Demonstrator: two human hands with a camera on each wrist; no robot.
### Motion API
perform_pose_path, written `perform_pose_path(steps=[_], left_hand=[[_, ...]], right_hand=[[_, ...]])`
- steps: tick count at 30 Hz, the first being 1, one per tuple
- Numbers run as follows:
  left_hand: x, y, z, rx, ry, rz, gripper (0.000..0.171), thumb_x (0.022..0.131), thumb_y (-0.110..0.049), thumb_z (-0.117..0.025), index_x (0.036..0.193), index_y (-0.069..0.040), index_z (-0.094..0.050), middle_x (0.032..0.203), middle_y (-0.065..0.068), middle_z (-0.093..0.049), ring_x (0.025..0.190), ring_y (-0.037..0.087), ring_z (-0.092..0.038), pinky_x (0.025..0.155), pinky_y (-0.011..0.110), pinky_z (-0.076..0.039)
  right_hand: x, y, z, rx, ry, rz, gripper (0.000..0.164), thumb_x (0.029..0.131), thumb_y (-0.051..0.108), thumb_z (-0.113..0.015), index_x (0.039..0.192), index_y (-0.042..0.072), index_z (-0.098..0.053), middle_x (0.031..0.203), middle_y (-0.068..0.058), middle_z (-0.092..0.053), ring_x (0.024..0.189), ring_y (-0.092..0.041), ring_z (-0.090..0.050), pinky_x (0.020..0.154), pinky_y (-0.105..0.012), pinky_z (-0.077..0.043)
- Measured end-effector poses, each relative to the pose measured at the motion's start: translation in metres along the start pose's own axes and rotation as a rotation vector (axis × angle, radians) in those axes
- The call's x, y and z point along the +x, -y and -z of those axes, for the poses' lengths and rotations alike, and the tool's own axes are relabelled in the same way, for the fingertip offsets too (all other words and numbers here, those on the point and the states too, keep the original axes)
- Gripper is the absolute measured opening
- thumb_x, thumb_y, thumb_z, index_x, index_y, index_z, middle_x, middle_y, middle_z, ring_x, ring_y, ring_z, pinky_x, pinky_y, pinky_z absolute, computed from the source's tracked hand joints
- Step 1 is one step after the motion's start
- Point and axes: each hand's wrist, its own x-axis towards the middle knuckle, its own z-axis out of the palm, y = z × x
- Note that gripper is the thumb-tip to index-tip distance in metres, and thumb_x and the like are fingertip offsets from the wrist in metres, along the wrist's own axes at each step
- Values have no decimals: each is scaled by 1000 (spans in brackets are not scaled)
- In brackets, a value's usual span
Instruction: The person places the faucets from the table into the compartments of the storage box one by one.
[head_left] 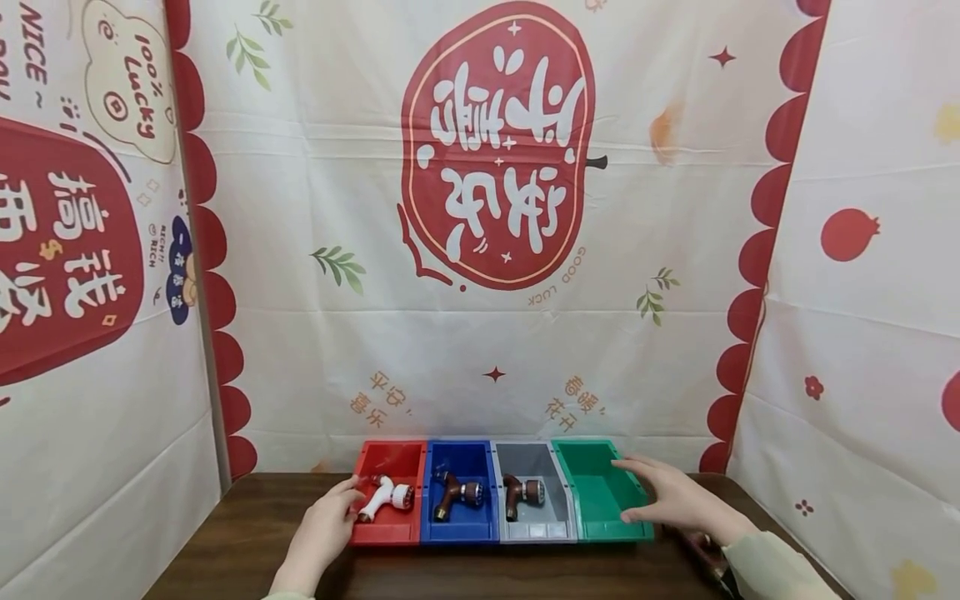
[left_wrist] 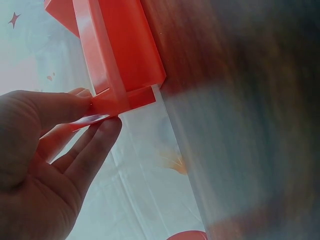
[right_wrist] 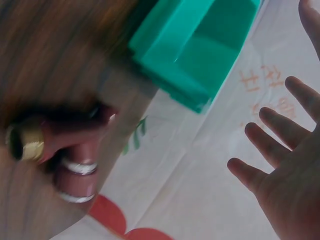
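My left hand is at the left end of a row of joined bins; in the left wrist view, thumb and fingers pinch the edge of the red bin. A white faucet lies inside that bin. One brown faucet is in the blue bin, another brown faucet in the grey bin. Beside the green bin, which holds nothing, my right hand has its fingers spread. Below the right wrist, a reddish-brown faucet lies on the table.
The bins stand on a dark wooden table, close to its back edge. Printed white cloth hangs behind the table and along both sides.
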Motion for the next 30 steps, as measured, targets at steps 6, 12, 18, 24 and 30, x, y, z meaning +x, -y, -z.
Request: perform_pose_path(steps=[6, 12, 18, 24, 30], left_hand=[[-1, 1, 1, -4, 5, 7, 21, 78, 7, -69, 96, -3, -72, 126, 17, -61, 107, 34, -63, 86, 50, -51], [2, -2, -1, -6, 3, -9, 21, 77, 7, -70, 96, -3, -72, 125, 18, -61, 108, 34, -63, 87, 49, -50], [3, -5, -2, -8, -7, -15, 21, 77, 8, -69, 95, -2, -72, 124, 18, -62, 107, 34, -63, 87, 50, -50], [3, -5, -2, -6, -6, -17, 21, 77, 8, -70, 95, -3, -72, 124, 18, -62, 107, 34, -63, 86, 50, -51], [-1, -1, -1, 3, 7, -2, 23, 76, 8, -71, 96, -3, -72, 126, 18, -61, 108, 34, -62, 86, 50, -51]], right_hand=[[-16, -20, 0, -10, -7, -35, 75, 76, 48, -78, 132, 3, -56, 132, -25, -53, 121, -49, -47, 88, -67, -42], [-33, -41, 1, -33, -14, -74, 70, 76, 41, -80, 129, 2, -58, 129, -28, -53, 118, -50, -49, 85, -65, -45], [-46, -64, -3, -56, 4, -42, 71, 74, 39, -81, 127, -2, -58, 125, -24, -57, 112, -48, -52, 82, -63, -47], [-57, -84, -8, 6, 84, -44, 75, 72, 36, -84, 128, -5, -56, 126, -29, -55, 113, -54, -49, 82, -68, -44], [-61, -99, -15, -32, 102, 41, 75, 70, 37, -85, 128, 0, -57, 126, -27, -55, 114, -38, -53, 83, -56, -48]])
